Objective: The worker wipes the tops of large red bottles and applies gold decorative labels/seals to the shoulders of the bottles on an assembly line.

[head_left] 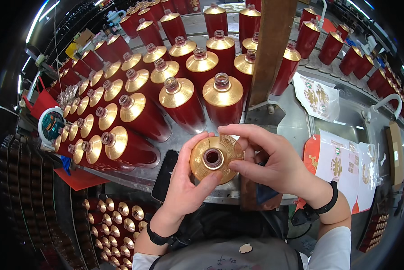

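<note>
A bottle [200, 157] with a gold shoulder and a short open neck is in front of me, its mouth facing up toward me. My left hand [184, 180] is wrapped round its left side, thumb on the near part of the shoulder. A curved, gold patterned label piece [227, 145] lies against the shoulder at the upper right. My right hand [274, 157] pinches this piece, index finger on its far edge and thumb by its near edge. The bottle's body below the shoulder is mostly hidden by the shoulder and my hands.
Red bottles with gold shoulders [182, 101] crowd the metal table beyond. A brown post [270, 58] rises at centre right. Printed sheets [335, 162] lie on the right, near a faucet [389, 101]. A black phone [165, 175] is beside my left hand. More bottles [121, 225] stand below left.
</note>
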A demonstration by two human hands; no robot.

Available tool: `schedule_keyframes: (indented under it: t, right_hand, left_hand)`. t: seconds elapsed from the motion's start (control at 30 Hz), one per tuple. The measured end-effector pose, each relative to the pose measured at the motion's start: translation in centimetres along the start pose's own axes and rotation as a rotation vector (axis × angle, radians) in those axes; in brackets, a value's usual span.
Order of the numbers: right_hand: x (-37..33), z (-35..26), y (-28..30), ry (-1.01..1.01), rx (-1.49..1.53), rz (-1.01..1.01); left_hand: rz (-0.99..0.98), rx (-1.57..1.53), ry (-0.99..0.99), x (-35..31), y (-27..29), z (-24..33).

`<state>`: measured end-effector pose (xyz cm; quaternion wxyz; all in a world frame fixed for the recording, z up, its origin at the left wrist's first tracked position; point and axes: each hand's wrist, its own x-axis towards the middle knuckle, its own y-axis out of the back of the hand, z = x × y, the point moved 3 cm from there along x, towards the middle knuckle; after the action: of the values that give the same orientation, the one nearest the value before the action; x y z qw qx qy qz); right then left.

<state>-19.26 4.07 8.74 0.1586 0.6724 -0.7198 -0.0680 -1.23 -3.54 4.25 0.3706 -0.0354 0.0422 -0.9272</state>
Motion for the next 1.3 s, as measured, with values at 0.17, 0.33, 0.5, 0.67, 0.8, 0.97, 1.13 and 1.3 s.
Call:
schedule_keyframes:
  t: [0.17,0.33,0.5,0.67,0.8,0.97,1.13,1.3]
  right_hand:
    - [0.1,0.1,0.1,0.025,-0.009,0.004]
    - [0.0,0.2,0.1,0.028,-0.041,0.016]
    - [0.0,-0.2,0.0,0.036,-0.087,0.023]
    - [0.2,0.5,0.2,-0.006,0.008,0.001]
    - [0.5,0.3,0.3,-0.113,0.153,-0.023]
    - [0.7,1.0,0.1,-0.092,0.168,-0.035]
    - [0.7,0.8,0.0,-0.101,0.185,-0.037]
    - [0.6,0.8,0.1,-0.078,0.157,-0.045]
  left_hand:
    - [0.015,0.004,0.008,-0.1,-0.1,0.1]
    - [0.012,0.012,-0.006,0.0,-0.1,0.1]
    - [0.013,0.018,-0.007,-0.1,0.1,-0.2]
    - [0.04,0.1,-0.024,-0.2,0.2,-0.7]
    - [0.076,0.35,-0.082,-0.1,0.7,-0.4]
    - [0.016,0.406,-0.133,0.1,1.1,0.2]
    - [0.048,0.1,-0.01,-0.1,0.7,-0.7]
    - [0.015,0.024,0.034,-0.3,0.4,-0.3]
